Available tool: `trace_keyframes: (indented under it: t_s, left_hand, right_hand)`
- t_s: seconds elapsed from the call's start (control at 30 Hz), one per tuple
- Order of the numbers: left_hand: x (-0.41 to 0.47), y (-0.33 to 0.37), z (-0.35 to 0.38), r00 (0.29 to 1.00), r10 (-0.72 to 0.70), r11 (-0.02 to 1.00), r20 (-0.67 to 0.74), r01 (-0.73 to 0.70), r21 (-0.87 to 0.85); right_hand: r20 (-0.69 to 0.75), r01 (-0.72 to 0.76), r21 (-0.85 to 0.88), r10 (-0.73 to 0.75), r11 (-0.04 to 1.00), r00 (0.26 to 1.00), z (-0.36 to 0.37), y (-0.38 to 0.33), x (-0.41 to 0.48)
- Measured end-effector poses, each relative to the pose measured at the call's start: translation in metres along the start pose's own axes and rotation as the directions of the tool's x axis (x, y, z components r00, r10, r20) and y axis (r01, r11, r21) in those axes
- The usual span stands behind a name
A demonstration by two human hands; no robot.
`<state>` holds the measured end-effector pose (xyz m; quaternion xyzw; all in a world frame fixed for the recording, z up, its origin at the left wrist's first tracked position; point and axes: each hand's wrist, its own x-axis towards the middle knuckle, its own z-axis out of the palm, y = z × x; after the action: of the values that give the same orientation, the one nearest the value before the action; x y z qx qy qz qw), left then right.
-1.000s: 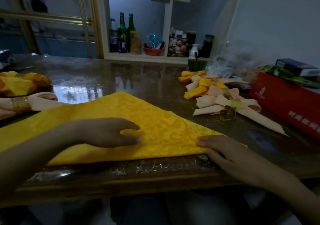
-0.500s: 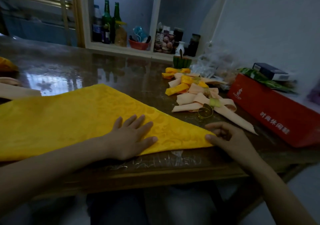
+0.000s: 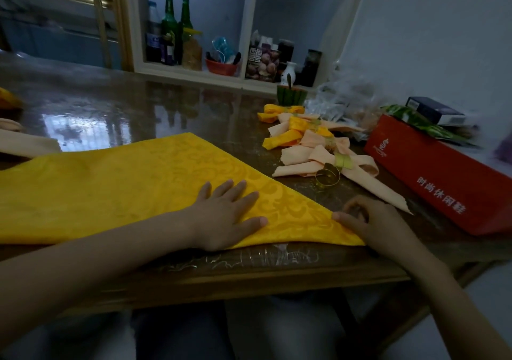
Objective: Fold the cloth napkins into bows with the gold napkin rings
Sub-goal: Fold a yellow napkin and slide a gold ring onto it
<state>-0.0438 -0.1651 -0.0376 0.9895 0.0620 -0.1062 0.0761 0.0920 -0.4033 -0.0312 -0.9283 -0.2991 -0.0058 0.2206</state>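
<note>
A yellow patterned napkin [image 3: 116, 185], folded into a triangle, lies flat along the near table edge with its point to the right. My left hand [image 3: 224, 215] presses flat on it with straight, spread fingers. At the napkin's right tip my right hand [image 3: 368, 221] has curled fingers and pinches the corner. A loose gold napkin ring [image 3: 327, 177] stands just beyond my right hand. Behind the ring lies a pile of finished peach and yellow bows [image 3: 307, 143] with gold rings on them.
A red shoe box [image 3: 443, 174] sits at the right with a dark box [image 3: 435, 110] and green packet on it. Crumpled clear plastic [image 3: 340, 96] lies behind the bows. A peach napkin [image 3: 25, 143] is at the far left. Bottles [image 3: 169, 30] fill the shelf behind.
My left hand slid right along the napkin and spread flat. My right hand went from lying flat at the right tip to pinching it. The view shifted right.
</note>
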Motion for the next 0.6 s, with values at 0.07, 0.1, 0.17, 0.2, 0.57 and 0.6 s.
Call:
trace_keyframes:
  t_s: [0.07, 0.1, 0.17, 0.2, 0.57, 0.6]
  left_hand:
    - [0.000, 0.002, -0.002, 1.000, 0.009, 1.000, 0.014, -0.009, 0.001]
    - [-0.001, 0.003, -0.004, 1.000, 0.014, 1.000, 0.020, -0.014, -0.004]
    - [-0.003, 0.005, -0.006, 0.999, 0.022, 0.999, 0.026, -0.022, -0.029]
    - [-0.003, 0.007, -0.006, 0.999, 0.029, 0.999, 0.028, -0.028, -0.036]
    - [0.005, 0.015, 0.005, 0.986, 0.048, 0.993, -0.159, -0.064, -0.097]
    - [0.000, 0.007, 0.005, 0.977, 0.041, 0.991, -0.210, -0.067, -0.117]
  right_hand:
    - [-0.019, -0.001, -0.050, 0.000, 0.999, 1.000, -0.003, 0.005, 0.000]
    - [-0.015, -0.005, -0.033, 0.004, 0.999, 1.000, -0.005, 0.006, 0.000]
    - [0.003, -0.019, -0.009, 0.019, 1.000, 1.000, -0.009, 0.007, -0.001]
    - [-0.013, -0.018, -0.067, 0.017, 0.998, 1.000, -0.010, 0.007, -0.001]
    - [0.158, 0.364, -0.032, -0.355, 0.931, 0.922, 0.042, -0.091, -0.007]
    - [0.222, 0.350, -0.053, -0.331, 0.935, 0.917, 0.046, -0.088, -0.004]
